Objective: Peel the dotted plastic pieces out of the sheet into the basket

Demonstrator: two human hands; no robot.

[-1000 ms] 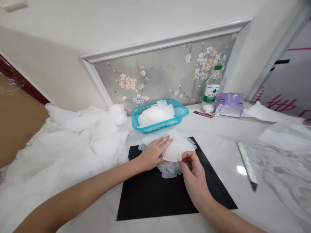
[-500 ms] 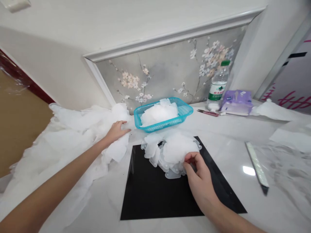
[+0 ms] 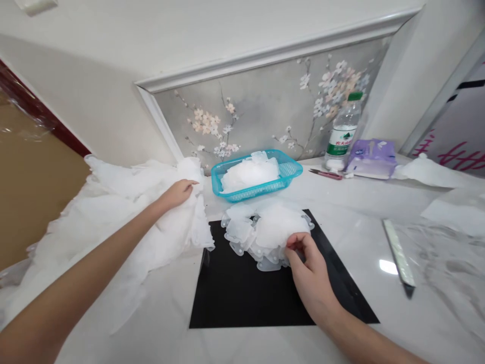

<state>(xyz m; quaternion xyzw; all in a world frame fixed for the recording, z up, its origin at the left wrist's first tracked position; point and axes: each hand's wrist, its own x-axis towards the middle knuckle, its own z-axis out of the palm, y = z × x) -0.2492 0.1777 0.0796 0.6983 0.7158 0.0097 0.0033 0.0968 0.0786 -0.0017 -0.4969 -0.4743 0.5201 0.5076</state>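
The right hand (image 3: 310, 275) pinches the near edge of a pile of translucent scalloped white pieces (image 3: 271, 235) between thumb and fingers, a tight hold that keeps that edge gathered while the rest of the pile sits loose. The pile lies on the far part of a black mat (image 3: 242, 296), whose dark surface sets the white pieces off clearly from the pale marbled table (image 3: 447, 323). The hands are well apart. The left hand (image 3: 176, 194) reaches beyond the mat's left corner, its fingers curled into a fold of a large heap of white fabric (image 3: 113, 192) bunched along the table's left side.

Farther on, a blue plastic basket (image 3: 246, 193) contains a mound of similar white pieces (image 3: 248, 174), its low walls keeping them together. To the right, a long metal straightedge (image 3: 397, 253) lies apart on the table. Along the back stand a water bottle (image 3: 341, 134) with a green cap, a purple tissue pack (image 3: 371, 159) and a small red-handled tool (image 3: 326, 174), all set well away from the mat, below a blossom-painted wall panel (image 3: 265, 111).
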